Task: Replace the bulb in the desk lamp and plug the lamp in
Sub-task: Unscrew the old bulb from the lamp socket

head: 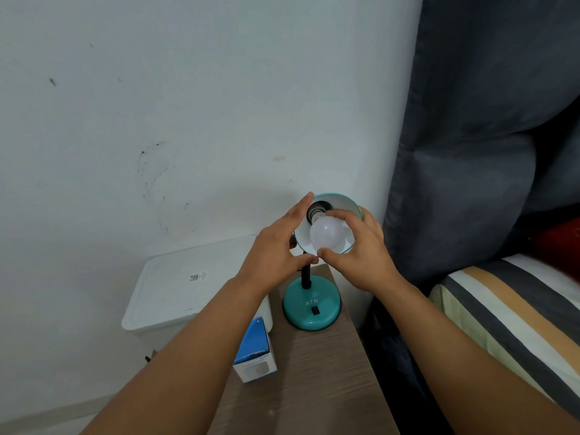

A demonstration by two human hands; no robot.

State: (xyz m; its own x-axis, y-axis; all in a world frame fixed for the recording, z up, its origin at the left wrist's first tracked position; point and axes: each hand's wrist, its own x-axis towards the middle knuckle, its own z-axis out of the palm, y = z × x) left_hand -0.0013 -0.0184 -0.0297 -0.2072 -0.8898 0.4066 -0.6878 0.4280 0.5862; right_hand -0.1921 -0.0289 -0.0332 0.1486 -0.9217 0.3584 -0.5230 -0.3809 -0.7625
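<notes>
A teal desk lamp stands on a narrow wooden table, its round base (311, 304) marked ATN and its shade (345, 204) tilted up toward me. A white bulb (328, 235) sits in the shade with its base at the socket (316, 211). My right hand (361, 255) grips the bulb, thumb below and fingers over its top. My left hand (276, 249) lies against the left rim of the shade with its fingers straight and its thumb under the shade. No cord or plug is visible.
A blue and white bulb box (255, 353) stands on the table's (314, 387) left edge under my left forearm. A white lidded bin (175, 293) sits left of the table by the wall. A dark curtain (470, 152) and a striped bed (518, 309) are on the right.
</notes>
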